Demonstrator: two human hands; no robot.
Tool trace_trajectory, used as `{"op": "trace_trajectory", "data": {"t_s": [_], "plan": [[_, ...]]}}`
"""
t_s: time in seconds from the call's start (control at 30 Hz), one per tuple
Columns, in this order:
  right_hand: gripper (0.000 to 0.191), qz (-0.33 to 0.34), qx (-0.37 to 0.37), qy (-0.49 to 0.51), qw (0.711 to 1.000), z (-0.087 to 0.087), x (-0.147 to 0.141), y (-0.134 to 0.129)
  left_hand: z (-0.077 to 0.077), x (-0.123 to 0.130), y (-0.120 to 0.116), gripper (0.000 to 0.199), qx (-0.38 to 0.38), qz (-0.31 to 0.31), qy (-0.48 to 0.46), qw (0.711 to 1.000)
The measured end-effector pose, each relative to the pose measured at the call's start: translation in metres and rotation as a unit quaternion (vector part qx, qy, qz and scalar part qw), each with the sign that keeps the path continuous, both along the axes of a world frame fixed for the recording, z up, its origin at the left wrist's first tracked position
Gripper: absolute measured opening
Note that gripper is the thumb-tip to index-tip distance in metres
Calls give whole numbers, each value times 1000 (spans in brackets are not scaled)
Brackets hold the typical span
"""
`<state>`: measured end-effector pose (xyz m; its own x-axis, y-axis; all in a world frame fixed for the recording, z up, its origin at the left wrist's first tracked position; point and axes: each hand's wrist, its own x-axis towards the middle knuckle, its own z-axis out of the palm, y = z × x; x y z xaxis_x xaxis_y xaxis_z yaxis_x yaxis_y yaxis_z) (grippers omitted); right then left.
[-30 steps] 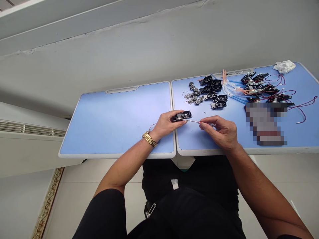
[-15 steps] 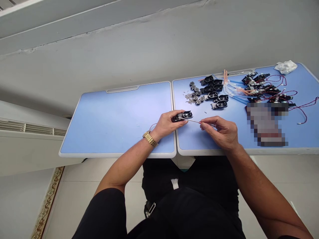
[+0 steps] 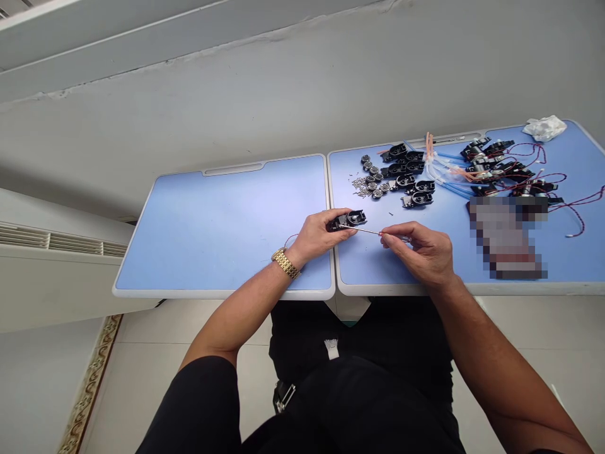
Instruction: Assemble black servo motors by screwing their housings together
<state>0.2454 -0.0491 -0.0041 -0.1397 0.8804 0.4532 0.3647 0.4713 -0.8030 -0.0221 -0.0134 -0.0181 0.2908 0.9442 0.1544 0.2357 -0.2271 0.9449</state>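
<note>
Your left hand (image 3: pixel 320 238) grips a black plastic housing (image 3: pixel 350 220) at the middle of the blue table, its fingers curled around the part and pressed together. Your right hand (image 3: pixel 418 250) comes in from 3 o'clock, thumb and forefinger pinching a slim screwdriver (image 3: pixel 362 231), its thin metal shaft running to the housing's lower edge at 9 o'clock. That is the work in hand: driver tip to housing. The blue folding table (image 3: pixel 227 233) has a smooth surface and pale rounded rim. At 1 o'clock lie more ribbed black housings (image 3: pixel 409 183), with round metal bearings (image 3: pixel 373 178) and a scatter of tiny screws (image 3: pixel 360 185) beside them. Farther out at 2 o'clock are coiled blue tubes (image 3: pixel 447 171) and tangled red wires (image 3: pixel 570 213). A crumpled white tissue (image 3: pixel 544 128) sits near the far corner. A pixelated patch hides whatever lies at 3 o'clock.
</note>
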Motion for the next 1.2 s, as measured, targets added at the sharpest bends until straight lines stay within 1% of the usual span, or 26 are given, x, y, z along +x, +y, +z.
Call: {"op": "trace_trajectory", "data": {"t_s": [0.2, 0.37, 0.7, 0.8, 1.03, 1.2], "plan": [[10, 0, 0, -3, 1000, 0, 0, 0, 6, -1, -2, 50, 0, -10, 25, 1000], [8, -6, -6, -4, 1000, 0, 1, 0, 10, -4, -3, 53, -17, -22, 45, 999], [5, -16, -23, 4, 1000, 0, 2, -1, 12, -18, 1, 62, -54, -104, -6, 993], [4, -18, -27, 7, 999, 0, 2, -1, 11, -20, 3, 63, -57, -119, -19, 991], [4, -26, -36, 15, 999, -1, 5, -1, 10, -22, 4, 63, -72, -116, -18, 990], [3, -34, -51, 43, 997, 2, 8, -2, 10, -21, 5, 66, -90, -117, -48, 988]]}}
